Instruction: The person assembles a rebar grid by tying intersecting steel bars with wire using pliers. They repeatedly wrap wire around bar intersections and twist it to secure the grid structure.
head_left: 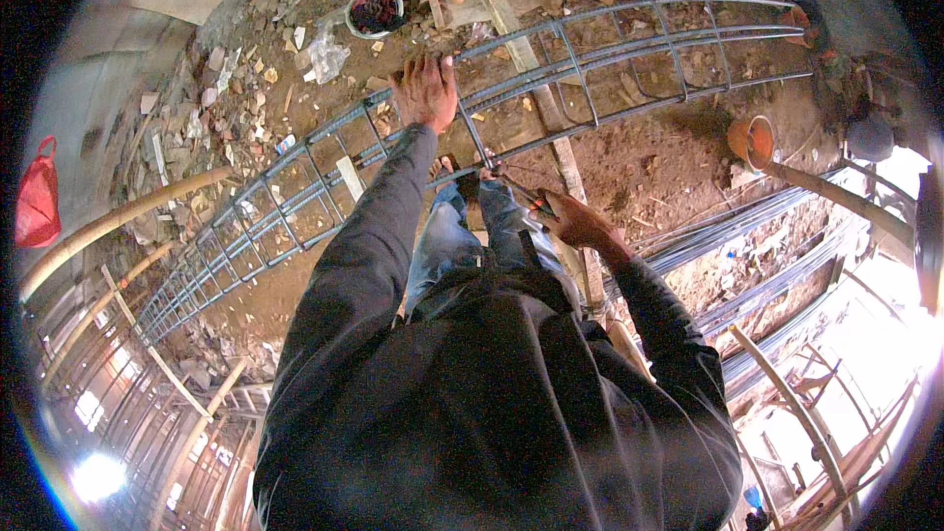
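A long rebar cage (580, 64) of steel bars joined by square stirrups runs across in front of me, from lower left to upper right. My left hand (428, 93) grips its far long bar, fingers curled over the top. Lower right of it, my right hand (580, 221) is closed around pincers (540, 205) with orange-red on the handles. The tool's dark, narrow jaws reach the near bar at a stirrup corner. Fine detail at the jaws is too small to make out. My legs and feet show just below the cage.
A wooden beam (565, 152) passes under the cage. Bundles of loose steel bars (728, 241) lie to the right, by an orange bucket (752, 142). Farther off stands a pail of dark contents (375, 13) amid rubble. A red bag (39, 199) hangs left, near bamboo poles (123, 221).
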`<state>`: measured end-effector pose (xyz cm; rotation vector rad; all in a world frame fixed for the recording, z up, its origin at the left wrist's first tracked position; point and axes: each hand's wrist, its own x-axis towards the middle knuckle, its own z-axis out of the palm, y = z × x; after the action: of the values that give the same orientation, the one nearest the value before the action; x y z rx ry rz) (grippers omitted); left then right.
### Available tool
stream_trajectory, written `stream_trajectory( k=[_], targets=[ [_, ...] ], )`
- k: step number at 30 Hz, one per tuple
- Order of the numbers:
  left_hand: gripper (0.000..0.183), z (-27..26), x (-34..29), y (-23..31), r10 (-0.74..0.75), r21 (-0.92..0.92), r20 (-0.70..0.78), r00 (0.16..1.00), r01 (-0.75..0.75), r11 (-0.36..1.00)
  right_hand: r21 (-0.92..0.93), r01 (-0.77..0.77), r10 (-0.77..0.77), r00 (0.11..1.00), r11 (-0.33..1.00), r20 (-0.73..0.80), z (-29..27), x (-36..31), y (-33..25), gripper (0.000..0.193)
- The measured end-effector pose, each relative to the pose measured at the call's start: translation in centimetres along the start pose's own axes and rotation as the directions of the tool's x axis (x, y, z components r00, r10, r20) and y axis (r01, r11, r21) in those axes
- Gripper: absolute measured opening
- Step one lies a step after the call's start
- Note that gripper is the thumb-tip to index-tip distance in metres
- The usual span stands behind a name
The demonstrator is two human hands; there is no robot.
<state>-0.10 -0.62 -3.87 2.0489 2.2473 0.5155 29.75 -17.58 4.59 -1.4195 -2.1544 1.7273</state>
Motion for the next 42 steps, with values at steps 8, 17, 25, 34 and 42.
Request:
stream_trajectory(
  k=[8,17,25,34,42],
  targets=[
    [0.058,-0.9,0.0,0.4,-0.042,-0.013,0.056,0.998,0.043,0.999,0.222,-0.202,0.189,0.979,0.954,0.078,0.7,-0.3,-0.9,0.036],
    [0.052,-1.1,0.1,0.4,-0.002,-0.035,0.023,1.000,0.003,0.999,0.097,-0.102,0.103,0.995,0.990,0.001,1.0,-0.6,-0.5,0.043],
    [0.053,-5.3,0.3,2.0,0.088,-0.195,-0.264,0.960,-0.142,0.970,0.108,-0.084,0.079,0.996,0.991,0.045,1.1,-0.2,-0.5,0.044],
    [0.040,-11.3,-12.8,3.1,0.066,-0.651,0.268,0.961,0.130,0.748,0.078,0.051,-0.061,0.989,0.996,0.133,-0.5,-0.4,-2.9,0.054],
    [0.087,-5.6,-15.3,2.4,-0.022,-0.602,0.435,0.900,0.309,0.736,0.077,0.092,-0.102,0.985,0.993,0.137,-0.5,-0.6,-2.0,0.051]
  ],
)
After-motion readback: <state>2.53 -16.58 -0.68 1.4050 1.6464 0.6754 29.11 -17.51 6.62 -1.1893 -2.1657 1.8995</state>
